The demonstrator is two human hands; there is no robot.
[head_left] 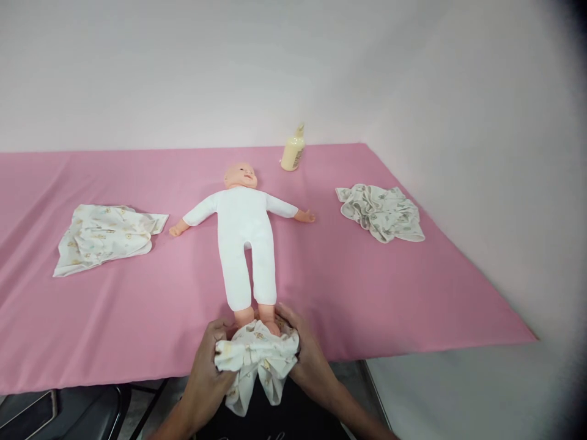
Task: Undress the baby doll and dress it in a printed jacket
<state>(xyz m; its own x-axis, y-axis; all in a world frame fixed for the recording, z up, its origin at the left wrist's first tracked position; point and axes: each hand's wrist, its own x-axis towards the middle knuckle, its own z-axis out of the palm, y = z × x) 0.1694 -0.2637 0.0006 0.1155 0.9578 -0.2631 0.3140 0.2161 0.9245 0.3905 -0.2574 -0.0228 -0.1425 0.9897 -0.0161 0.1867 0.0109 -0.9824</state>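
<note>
A baby doll (245, 223) with a white cloth body lies face up on the pink-covered table (367, 299), arms spread and feet towards me. At its feet, a small pair of patterned white baby pants (259, 354) is bunched up, the two legs hanging over the table's front edge. My left hand (213, 360) grips the left side of the pants' waistband. On the other side, my right hand (305, 348) grips the waistband too. The doll's feet (270, 324) are at the waist opening, partly hidden by the cloth.
A patterned white garment (110, 238) lies left of the doll, and a crumpled patterned cloth (383, 211) lies to the right. Near the wall stands a pale yellow pump bottle (293, 150). A phone (30, 417) rests on a black chair (92, 412) at lower left.
</note>
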